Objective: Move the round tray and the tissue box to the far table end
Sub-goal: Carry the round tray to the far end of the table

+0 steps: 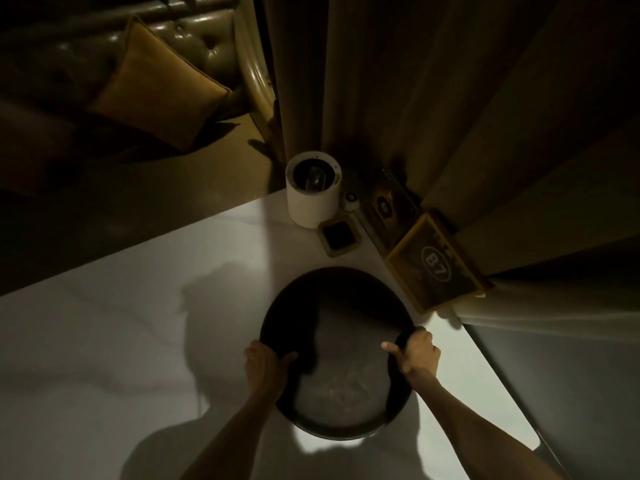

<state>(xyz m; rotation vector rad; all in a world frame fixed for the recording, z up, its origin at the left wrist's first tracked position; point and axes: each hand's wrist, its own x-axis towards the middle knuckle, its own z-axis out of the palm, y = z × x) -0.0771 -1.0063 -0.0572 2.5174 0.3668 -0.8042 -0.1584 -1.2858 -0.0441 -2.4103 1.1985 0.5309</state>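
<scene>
A dark round tray (341, 306) with a raised rim sits over the white table (104, 341), near its right edge. My left hand (266, 367) grips the tray's left rim, thumb inside. My right hand (417, 353) grips the right rim, thumb pointing inward. The tray holds nothing. A wooden box marked "B7" (438, 265), which may be the tissue box, lies just beyond the tray at the far right of the table, against the curtain.
A white cylindrical bin (313, 194) stands at the far table corner. Beside it lie a small square dish (339, 235), a small white round item (351, 199) and a dark flat tray (384, 209). Curtains (415, 81) hang behind; a sofa with a cushion (159, 88) is at left.
</scene>
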